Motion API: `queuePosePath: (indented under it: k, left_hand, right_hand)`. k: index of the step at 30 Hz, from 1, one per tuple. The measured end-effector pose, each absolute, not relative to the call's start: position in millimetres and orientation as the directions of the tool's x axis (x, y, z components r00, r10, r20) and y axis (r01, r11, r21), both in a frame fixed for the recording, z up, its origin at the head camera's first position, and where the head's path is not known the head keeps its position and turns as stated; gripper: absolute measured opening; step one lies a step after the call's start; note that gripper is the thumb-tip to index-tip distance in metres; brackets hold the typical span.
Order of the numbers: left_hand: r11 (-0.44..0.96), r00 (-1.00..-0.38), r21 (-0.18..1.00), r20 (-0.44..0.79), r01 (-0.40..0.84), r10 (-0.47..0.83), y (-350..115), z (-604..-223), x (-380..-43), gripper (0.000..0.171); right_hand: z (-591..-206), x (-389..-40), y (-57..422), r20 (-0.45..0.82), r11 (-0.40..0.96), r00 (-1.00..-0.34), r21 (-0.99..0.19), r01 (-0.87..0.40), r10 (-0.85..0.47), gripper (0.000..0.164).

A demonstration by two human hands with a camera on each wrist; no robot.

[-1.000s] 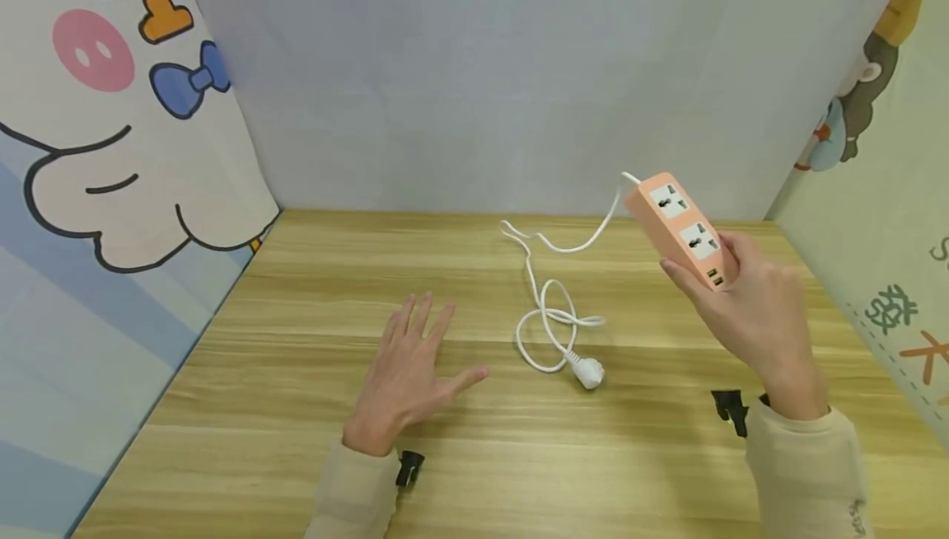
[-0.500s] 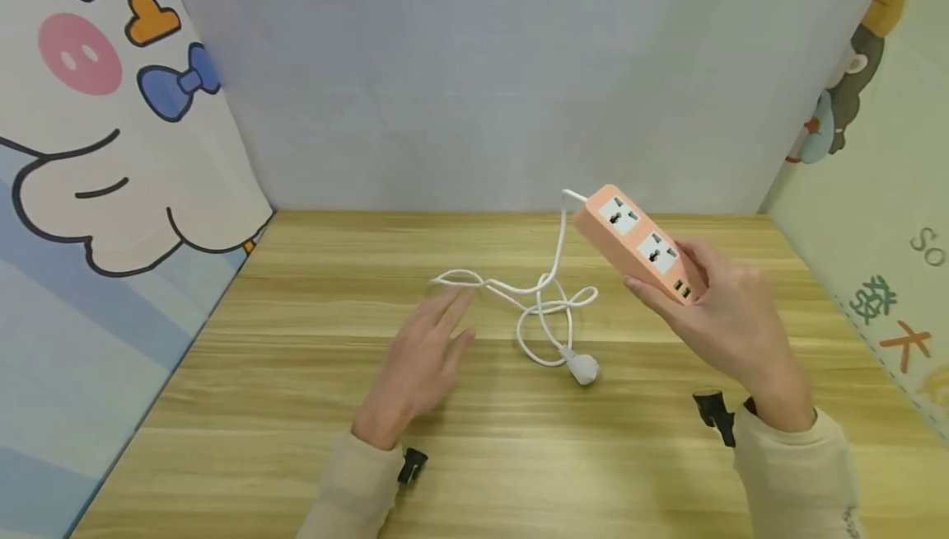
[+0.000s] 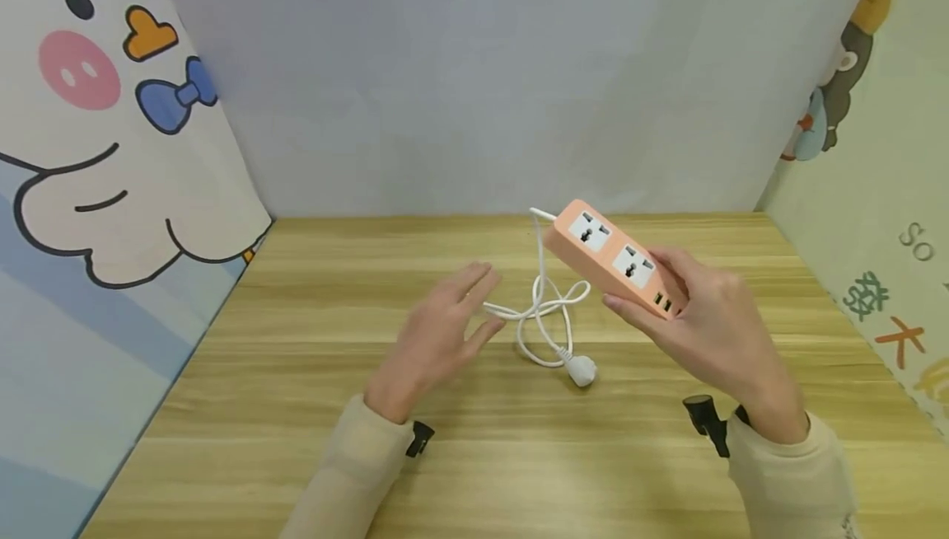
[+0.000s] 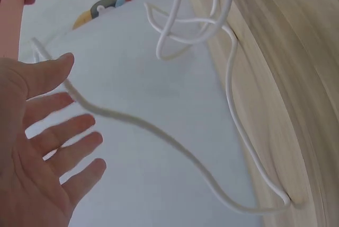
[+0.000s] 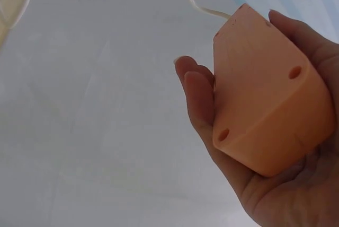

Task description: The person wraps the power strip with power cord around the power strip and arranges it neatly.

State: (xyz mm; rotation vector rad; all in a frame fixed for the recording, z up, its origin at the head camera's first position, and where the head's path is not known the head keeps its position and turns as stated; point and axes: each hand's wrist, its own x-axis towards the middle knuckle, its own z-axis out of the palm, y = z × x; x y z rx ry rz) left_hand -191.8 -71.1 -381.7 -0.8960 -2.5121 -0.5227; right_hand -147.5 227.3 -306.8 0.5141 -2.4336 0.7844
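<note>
My right hand (image 3: 715, 329) grips the near end of a peach-coloured power strip (image 3: 608, 255), thumb along one side and fingers along the other. Two white socket faces and two USB ports show on its top; the right wrist view shows its underside (image 5: 259, 89). A white cord (image 3: 539, 255) runs from its far end down to loose loops on the table. The white plug (image 3: 582, 370) lies at the front of those loops. My left hand (image 3: 437, 329) is left of the loops, fingers spread and extended, with the cord (image 4: 159, 131) passing by its fingertips in the left wrist view.
The wood-grain table (image 3: 311, 407) reaches back to a plain pale wall (image 3: 474, 86). Cartoon-printed panels stand at the left (image 3: 148, 209) and right (image 3: 890, 217) sides. A black camera mount sits at each wrist.
My right hand has moved left and nearer with the power strip. The cord's loops have drawn closer together. My left hand has shifted right and lifted towards the cord.
</note>
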Motion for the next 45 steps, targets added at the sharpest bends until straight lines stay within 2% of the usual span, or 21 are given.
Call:
queuePosePath:
  k: [4, 7, 18, 23, 29, 34, 41, 45]
  left_hand:
    - [0.637, -0.633, 0.204, 0.521, 0.744, 0.573, -66, -382, -191, 0.031]
    - [0.608, -0.615, 0.207, 0.509, 0.767, 0.603, -63, -383, -191, 0.024]
    - [0.644, -0.724, 0.332, 0.351, 0.689, 0.594, -54, -386, -193, 0.023]
    - [0.639, -0.723, 0.339, 0.299, 0.690, 0.622, -45, -386, -202, 0.018]
    - [0.639, -0.732, 0.366, 0.235, 0.676, 0.640, -37, -387, -214, 0.020]
    - [0.648, -0.749, 0.390, 0.219, 0.654, 0.625, -39, -388, -217, 0.024]
    - [0.643, -0.787, 0.470, 0.224, 0.604, 0.575, -40, -388, -221, 0.032]
    - [0.646, -0.796, 0.476, 0.256, 0.597, 0.548, -44, -386, -223, 0.034]
  right_hand:
    - [-307, -146, 225, 0.584, 0.755, -0.788, -0.425, -0.499, -0.192, 0.051]
    - [-306, -145, 223, 0.581, 0.750, -0.789, -0.429, -0.503, -0.197, 0.052]
    - [-307, -142, 220, 0.572, 0.730, -0.785, -0.429, -0.532, -0.236, 0.053]
    - [-307, -141, 221, 0.562, 0.725, -0.793, -0.442, -0.529, -0.236, 0.054]
    - [-308, -142, 223, 0.539, 0.718, -0.804, -0.453, -0.529, -0.252, 0.051]
    - [-309, -142, 222, 0.529, 0.689, -0.796, -0.459, -0.560, -0.294, 0.048]
    - [-309, -139, 221, 0.509, 0.629, -0.766, -0.460, -0.627, -0.392, 0.053]
    - [-308, -137, 220, 0.488, 0.604, -0.751, -0.455, -0.654, -0.445, 0.053]
